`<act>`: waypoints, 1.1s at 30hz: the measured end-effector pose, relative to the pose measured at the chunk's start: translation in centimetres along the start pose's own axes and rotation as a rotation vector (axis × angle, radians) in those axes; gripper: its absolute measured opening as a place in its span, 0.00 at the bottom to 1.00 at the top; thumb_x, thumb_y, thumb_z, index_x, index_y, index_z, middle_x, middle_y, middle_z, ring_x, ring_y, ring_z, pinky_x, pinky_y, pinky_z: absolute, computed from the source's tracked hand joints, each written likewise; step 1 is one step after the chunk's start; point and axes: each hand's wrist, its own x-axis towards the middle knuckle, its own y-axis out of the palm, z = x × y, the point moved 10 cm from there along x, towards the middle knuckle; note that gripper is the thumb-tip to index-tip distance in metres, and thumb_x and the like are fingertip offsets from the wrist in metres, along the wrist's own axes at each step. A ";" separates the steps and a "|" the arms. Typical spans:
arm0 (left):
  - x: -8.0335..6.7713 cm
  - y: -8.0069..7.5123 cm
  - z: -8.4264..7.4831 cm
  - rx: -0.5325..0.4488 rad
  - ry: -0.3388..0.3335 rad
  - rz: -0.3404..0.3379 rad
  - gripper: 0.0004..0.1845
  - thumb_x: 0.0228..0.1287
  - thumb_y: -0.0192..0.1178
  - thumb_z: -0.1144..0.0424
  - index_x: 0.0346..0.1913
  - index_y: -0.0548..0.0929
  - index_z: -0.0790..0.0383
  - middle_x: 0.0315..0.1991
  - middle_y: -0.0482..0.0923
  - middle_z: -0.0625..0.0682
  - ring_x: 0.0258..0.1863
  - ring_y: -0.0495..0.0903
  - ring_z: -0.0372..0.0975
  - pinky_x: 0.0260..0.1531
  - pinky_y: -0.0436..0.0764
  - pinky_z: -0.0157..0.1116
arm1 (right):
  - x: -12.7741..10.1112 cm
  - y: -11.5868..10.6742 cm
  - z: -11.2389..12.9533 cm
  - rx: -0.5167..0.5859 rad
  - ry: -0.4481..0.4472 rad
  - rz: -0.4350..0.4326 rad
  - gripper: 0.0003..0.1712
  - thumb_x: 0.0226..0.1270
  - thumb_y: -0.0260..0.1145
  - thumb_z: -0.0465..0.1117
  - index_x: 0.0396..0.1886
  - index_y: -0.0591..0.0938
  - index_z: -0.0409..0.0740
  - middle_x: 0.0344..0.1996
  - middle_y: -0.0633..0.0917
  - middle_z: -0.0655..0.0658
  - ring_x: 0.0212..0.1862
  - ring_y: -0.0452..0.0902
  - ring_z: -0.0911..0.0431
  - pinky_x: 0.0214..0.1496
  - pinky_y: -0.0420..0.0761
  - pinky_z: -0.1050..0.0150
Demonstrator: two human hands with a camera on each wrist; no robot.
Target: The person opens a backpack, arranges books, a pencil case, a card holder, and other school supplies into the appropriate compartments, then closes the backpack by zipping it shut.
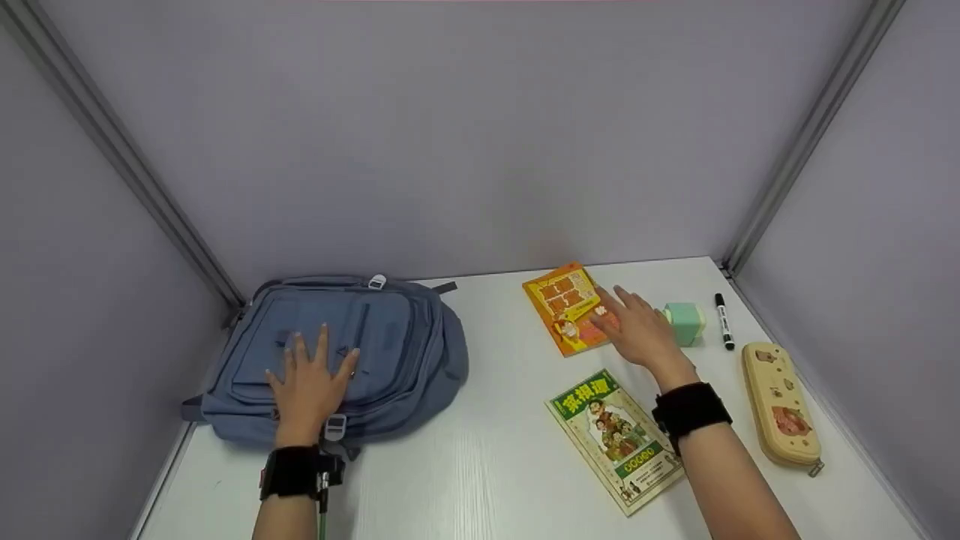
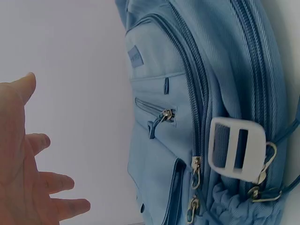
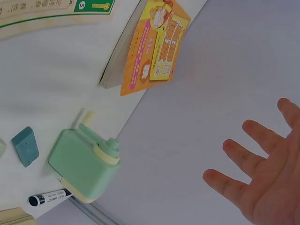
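A blue backpack [image 1: 322,337] lies flat on the left of the table. My left hand [image 1: 309,386] hovers over its front pocket, fingers spread; the left wrist view shows that hand [image 2: 37,173] apart from the fabric, beside the zippers and a white buckle [image 2: 237,149]. On the right, my right hand [image 1: 637,330] is held in the air with straight, spread fingers. It overlaps the corner of an orange book [image 1: 559,307] in the head view. Just right of it stands a mint-green crank pencil sharpener [image 1: 684,324]. Both hands are empty.
Nearer the front lies a green-and-cream book [image 1: 615,442], partly behind the right wrist. A black-and-white marker [image 1: 724,322] and a yellow pencil case [image 1: 781,405] lie along the right edge. A teal eraser [image 3: 26,146] sits beside the sharpener. Grey walls enclose the table.
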 end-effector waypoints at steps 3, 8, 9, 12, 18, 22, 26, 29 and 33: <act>-0.1 1.1 -0.5 -0.027 0.005 0.015 0.46 0.69 0.36 0.28 0.79 0.45 0.55 0.75 0.39 0.71 0.72 0.43 0.67 0.58 0.39 0.74 | 0.2 0.8 1.7 0.002 -0.036 -0.012 0.39 0.75 0.48 0.65 0.77 0.59 0.51 0.73 0.60 0.33 0.70 0.57 0.33 0.62 0.61 0.32; 0.1 3.8 -2.0 -0.061 0.020 0.045 0.43 0.72 0.40 0.32 0.78 0.49 0.57 0.75 0.43 0.71 0.72 0.47 0.65 0.57 0.45 0.74 | 0.7 3.0 5.2 -0.027 -0.116 0.007 0.36 0.76 0.49 0.62 0.77 0.60 0.54 0.72 0.63 0.34 0.69 0.61 0.35 0.62 0.65 0.37; 0.1 4.3 -2.3 -0.059 0.021 0.051 0.43 0.72 0.41 0.33 0.78 0.51 0.57 0.75 0.43 0.71 0.72 0.48 0.65 0.57 0.46 0.74 | 0.7 3.6 6.0 -0.030 -0.133 0.017 0.36 0.76 0.49 0.63 0.77 0.60 0.55 0.71 0.64 0.34 0.69 0.62 0.36 0.62 0.66 0.38; 0.0 5.7 -3.1 -0.064 0.015 0.067 0.42 0.72 0.44 0.35 0.78 0.53 0.58 0.74 0.43 0.72 0.71 0.50 0.65 0.56 0.47 0.74 | 0.8 5.3 8.0 -0.046 -0.168 0.046 0.36 0.75 0.49 0.64 0.77 0.61 0.59 0.71 0.64 0.36 0.68 0.63 0.38 0.61 0.69 0.40; -0.1 8.2 -4.1 -0.081 -0.009 0.086 0.41 0.72 0.47 0.36 0.77 0.57 0.58 0.73 0.44 0.74 0.69 0.53 0.67 0.53 0.49 0.76 | 0.7 8.0 11.1 -0.111 -0.225 0.083 0.35 0.74 0.49 0.65 0.76 0.61 0.63 0.72 0.64 0.40 0.69 0.63 0.40 0.62 0.67 0.39; -0.7 9.5 -4.6 -0.042 0.011 0.061 0.36 0.72 0.49 0.39 0.75 0.62 0.56 0.71 0.53 0.74 0.69 0.54 0.68 0.52 0.48 0.77 | 0.6 9.1 12.9 -0.148 -0.258 0.092 0.34 0.74 0.48 0.66 0.76 0.62 0.64 0.71 0.67 0.41 0.68 0.65 0.42 0.62 0.68 0.42; -1.0 10.3 -5.2 0.022 0.025 0.036 0.33 0.73 0.49 0.41 0.73 0.66 0.54 0.68 0.59 0.73 0.67 0.56 0.69 0.52 0.44 0.78 | 0.5 10.1 14.7 -0.145 -0.297 0.120 0.35 0.73 0.50 0.65 0.76 0.62 0.63 0.71 0.66 0.41 0.68 0.65 0.43 0.63 0.67 0.43; -1.0 10.6 -5.7 0.048 0.023 0.042 0.32 0.73 0.49 0.42 0.73 0.66 0.52 0.68 0.59 0.73 0.66 0.57 0.69 0.52 0.44 0.78 | 0.0 11.3 16.6 -0.140 -0.367 0.153 0.35 0.73 0.53 0.63 0.76 0.62 0.62 0.73 0.63 0.41 0.69 0.63 0.42 0.63 0.69 0.44; -1.2 11.0 -6.3 0.074 0.023 0.046 0.31 0.73 0.49 0.42 0.73 0.66 0.51 0.68 0.59 0.72 0.66 0.56 0.69 0.52 0.44 0.78 | -0.8 12.9 19.5 -0.150 -0.498 0.139 0.36 0.71 0.61 0.57 0.76 0.62 0.63 0.75 0.58 0.42 0.70 0.61 0.43 0.61 0.71 0.45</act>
